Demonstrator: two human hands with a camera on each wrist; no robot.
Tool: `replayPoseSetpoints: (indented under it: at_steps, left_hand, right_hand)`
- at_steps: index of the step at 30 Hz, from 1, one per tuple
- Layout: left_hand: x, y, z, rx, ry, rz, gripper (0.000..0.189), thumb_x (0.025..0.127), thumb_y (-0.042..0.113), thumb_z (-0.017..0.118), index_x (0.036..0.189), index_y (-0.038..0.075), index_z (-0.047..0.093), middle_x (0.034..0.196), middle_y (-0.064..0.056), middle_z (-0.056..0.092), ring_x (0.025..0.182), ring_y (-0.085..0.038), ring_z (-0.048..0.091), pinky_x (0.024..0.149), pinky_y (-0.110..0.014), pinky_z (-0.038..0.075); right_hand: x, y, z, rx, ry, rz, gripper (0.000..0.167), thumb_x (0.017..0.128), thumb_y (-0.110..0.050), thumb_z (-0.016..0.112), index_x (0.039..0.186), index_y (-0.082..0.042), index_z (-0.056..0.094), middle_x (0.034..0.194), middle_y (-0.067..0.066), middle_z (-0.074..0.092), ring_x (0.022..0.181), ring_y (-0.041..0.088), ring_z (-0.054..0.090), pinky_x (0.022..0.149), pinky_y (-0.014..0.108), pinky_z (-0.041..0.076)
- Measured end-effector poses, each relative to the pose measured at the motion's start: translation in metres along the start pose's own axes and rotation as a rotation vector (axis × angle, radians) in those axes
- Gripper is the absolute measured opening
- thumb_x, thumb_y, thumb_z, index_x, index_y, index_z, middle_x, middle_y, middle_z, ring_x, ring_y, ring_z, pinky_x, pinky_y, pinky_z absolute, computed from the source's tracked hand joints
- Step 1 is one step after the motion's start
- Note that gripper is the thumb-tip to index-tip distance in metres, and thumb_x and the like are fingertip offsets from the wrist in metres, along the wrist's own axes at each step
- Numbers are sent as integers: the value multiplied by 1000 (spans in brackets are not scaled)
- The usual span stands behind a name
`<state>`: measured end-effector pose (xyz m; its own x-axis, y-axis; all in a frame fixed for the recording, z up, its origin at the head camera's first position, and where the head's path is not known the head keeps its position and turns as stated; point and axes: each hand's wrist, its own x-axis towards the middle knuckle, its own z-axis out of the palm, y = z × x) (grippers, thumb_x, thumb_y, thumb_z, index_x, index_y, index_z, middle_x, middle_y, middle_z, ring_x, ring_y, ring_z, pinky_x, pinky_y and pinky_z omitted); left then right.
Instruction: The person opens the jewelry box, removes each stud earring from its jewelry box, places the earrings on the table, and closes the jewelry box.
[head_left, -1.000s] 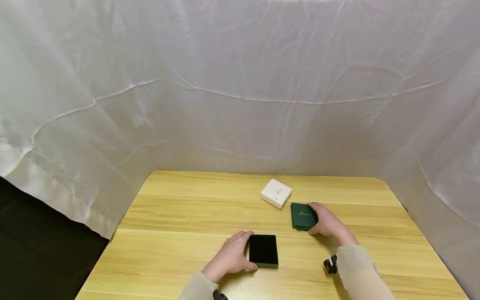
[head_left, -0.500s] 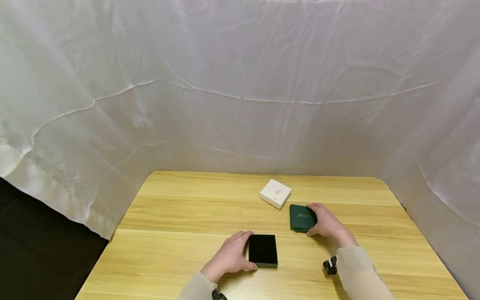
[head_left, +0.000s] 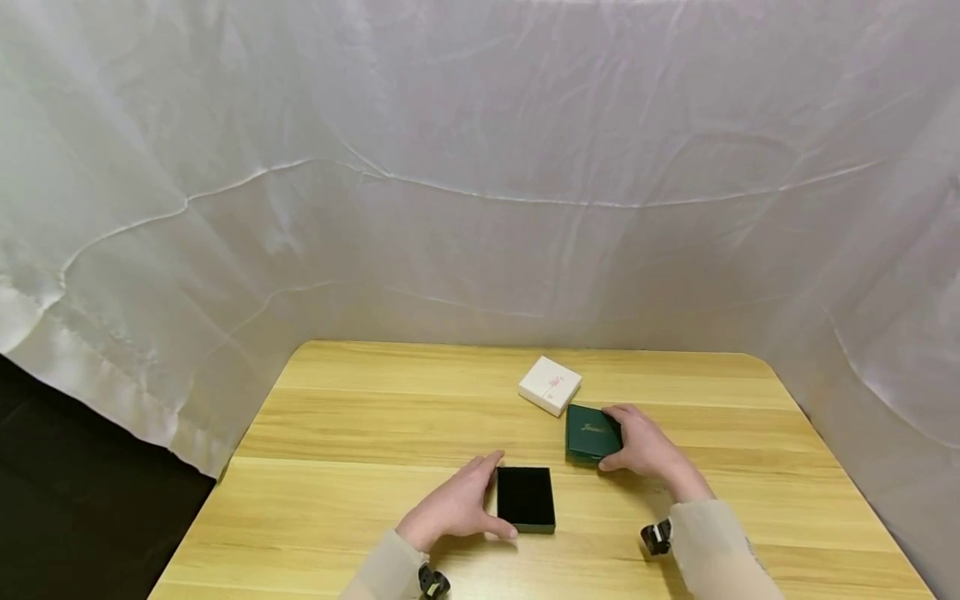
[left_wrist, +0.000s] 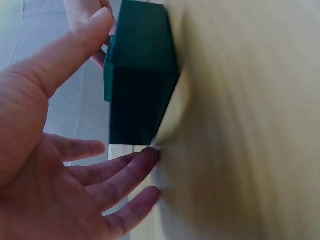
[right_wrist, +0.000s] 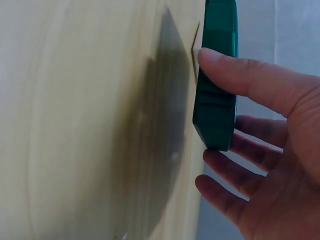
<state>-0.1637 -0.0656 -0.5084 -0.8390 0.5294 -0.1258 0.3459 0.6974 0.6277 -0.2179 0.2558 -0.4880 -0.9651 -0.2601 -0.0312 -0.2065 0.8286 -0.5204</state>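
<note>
An open dark green box [head_left: 526,498] with a black pad inside lies on the table, nearest my left hand. My left hand [head_left: 459,502] is spread around its left side, thumb at the near corner and fingers beyond the far corner. In the left wrist view the fingers are loose beside the box's dark green side [left_wrist: 142,75], and the thumb stands off from it. My right hand [head_left: 647,446] grips a dark green box lid [head_left: 592,433] with gold lettering by its right side. In the right wrist view the thumb presses the lid's edge [right_wrist: 216,107]; its underside is hidden.
A white box [head_left: 550,384] with a small pink print lies beyond the lid, close to its far left corner. The wooden table [head_left: 360,433] is enclosed by pale hanging cloth [head_left: 480,250] at the back and sides. A dark floor shows at the left.
My right hand has moved the lid left, toward the white box and the open box. My left fingers and thumb have loosened and spread away from the open box, which has hardly moved.
</note>
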Motion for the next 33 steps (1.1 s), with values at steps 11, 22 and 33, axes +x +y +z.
replayPoseSetpoints:
  at_steps: [11,22,33]
  left_hand:
    - [15,6,-21,30,135,73,105,73,49,82,154,8,28,151,-14,37,129,-34,46,104,-51,40]
    - [33,12,-25,75,175,183,107,76,45,83,156,8,22,158,-13,26,140,-29,32,110,-44,33]
    - [34,10,-24,74,197,221,98,74,34,87,150,3,34,147,-9,40,126,-24,48,103,-42,43]
  right_hand:
    - [0,-37,5,-1,7,-74,90,64,-18,92,138,6,48,138,28,46,123,46,46,101,59,39]
    - [-1,-72,22,26,4,-136,91,61,-16,93,139,2,50,137,15,50,119,33,52,99,51,44]
    - [-6,-87,26,14,-26,-142,89,63,-18,93,139,0,51,147,20,42,129,38,45,101,54,41]
